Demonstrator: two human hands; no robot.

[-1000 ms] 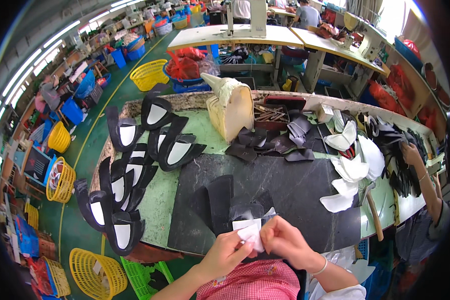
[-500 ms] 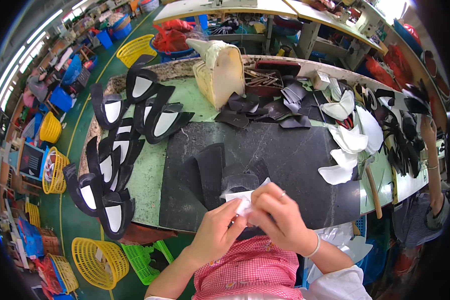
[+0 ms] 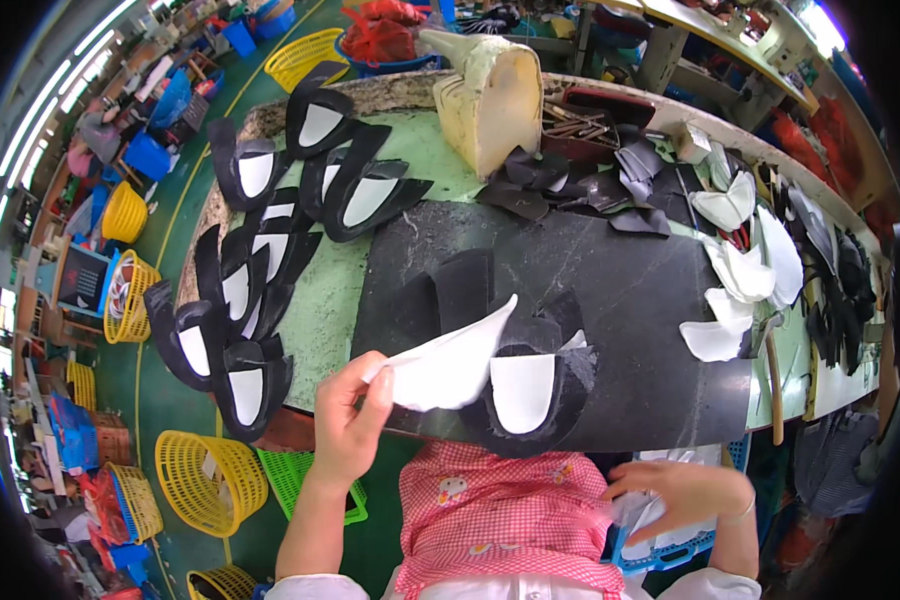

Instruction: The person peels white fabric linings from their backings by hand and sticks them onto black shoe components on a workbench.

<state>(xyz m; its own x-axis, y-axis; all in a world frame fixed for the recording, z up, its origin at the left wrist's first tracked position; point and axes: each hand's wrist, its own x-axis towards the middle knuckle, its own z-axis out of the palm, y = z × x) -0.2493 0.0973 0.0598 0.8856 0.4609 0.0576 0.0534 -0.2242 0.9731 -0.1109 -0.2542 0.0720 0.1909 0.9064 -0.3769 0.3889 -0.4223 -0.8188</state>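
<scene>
My left hand [image 3: 355,425] pinches a white curved fabric-like piece [image 3: 445,365] by its left end, held up over the front of the black board [image 3: 630,330]. Beside it lies a black shoe upper [image 3: 570,400] with a U-shaped white patch [image 3: 523,392] showing in its middle. More black upper parts [image 3: 460,290] lie behind the white piece, partly covered by it. Off the table's front edge, my right hand [image 3: 685,495] hangs above a blue crate [image 3: 685,550] holding white sheets. Its fingers are spread and slightly blurred, with nothing seen in them.
Finished-looking black uppers with white patches [image 3: 255,175] pile up at left. A cream pot [image 3: 490,110], a tool box [image 3: 580,130] and black scraps [image 3: 540,185] stand farther back. White pieces [image 3: 740,270] and a hammer [image 3: 774,385] lie at right. Yellow baskets [image 3: 210,480] stand on the floor.
My hands have come apart: the left moved left with the white piece, now spread out. The right swung down to the right. The white-patched upper is now uncovered, and the view has shifted.
</scene>
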